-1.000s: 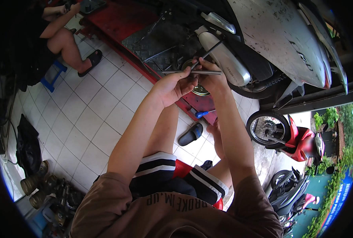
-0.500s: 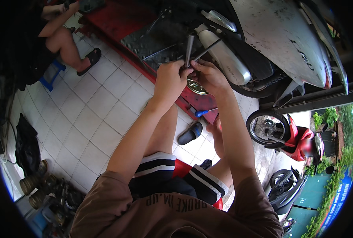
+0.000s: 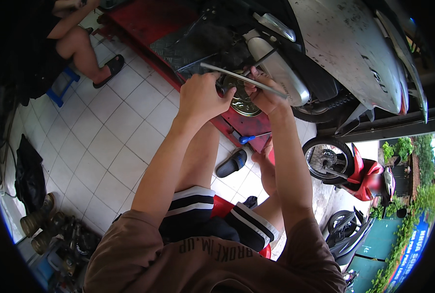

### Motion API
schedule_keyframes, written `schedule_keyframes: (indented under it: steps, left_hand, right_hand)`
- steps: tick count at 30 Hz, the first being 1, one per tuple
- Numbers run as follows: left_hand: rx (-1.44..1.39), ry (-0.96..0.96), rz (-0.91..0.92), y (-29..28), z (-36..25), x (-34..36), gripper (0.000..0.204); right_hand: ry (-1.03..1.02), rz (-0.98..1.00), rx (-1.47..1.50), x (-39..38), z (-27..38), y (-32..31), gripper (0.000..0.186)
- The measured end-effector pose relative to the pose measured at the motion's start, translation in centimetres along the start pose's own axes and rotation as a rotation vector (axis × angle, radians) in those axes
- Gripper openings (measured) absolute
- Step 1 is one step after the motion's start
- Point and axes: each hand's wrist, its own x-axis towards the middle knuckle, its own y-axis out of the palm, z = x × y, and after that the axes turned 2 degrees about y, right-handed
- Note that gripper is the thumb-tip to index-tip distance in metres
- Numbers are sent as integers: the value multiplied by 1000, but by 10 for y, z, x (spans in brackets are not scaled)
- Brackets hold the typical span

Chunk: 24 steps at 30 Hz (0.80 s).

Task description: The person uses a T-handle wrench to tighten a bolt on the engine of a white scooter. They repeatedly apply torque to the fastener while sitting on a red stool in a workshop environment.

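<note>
My left hand (image 3: 200,95) is curled beside a gold-coloured round metal tin (image 3: 247,107), fingertips hidden; I cannot make out what it grips. My right hand (image 3: 269,95) is closed around metal rods: a long silver rod (image 3: 239,77) slants across above both hands, and a darker rod (image 3: 267,56) rises toward the upper right. The tin sits on a red metal stand (image 3: 256,127) beside a silver scooter (image 3: 342,49) and its exhaust cover (image 3: 276,63). A blue-handled screwdriver (image 3: 247,139) lies on the stand below the tin.
A co-worker (image 3: 68,49) sits at upper left on a blue stool (image 3: 61,90). A loose sandal (image 3: 231,163) lies by my foot. Dark metal parts (image 3: 61,229) lie at lower left. A red motorbike (image 3: 369,173) and a dark scooter (image 3: 344,234) stand outside on the right.
My left hand has shifted left and away from my right. The silver rod swung upright, then turned to slant across from upper left to lower right.
</note>
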Motion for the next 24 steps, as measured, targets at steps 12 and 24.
schedule_keyframes:
  steps: [12,24]
  left_hand:
    - [41,60,101,5,-9,-9,41]
    - [32,-5,108,-4,-25,-7,54]
  right_hand:
    - [-58,-104,134,6,-3,-6,21]
    - [-81,-171,200,4,3,-16,18]
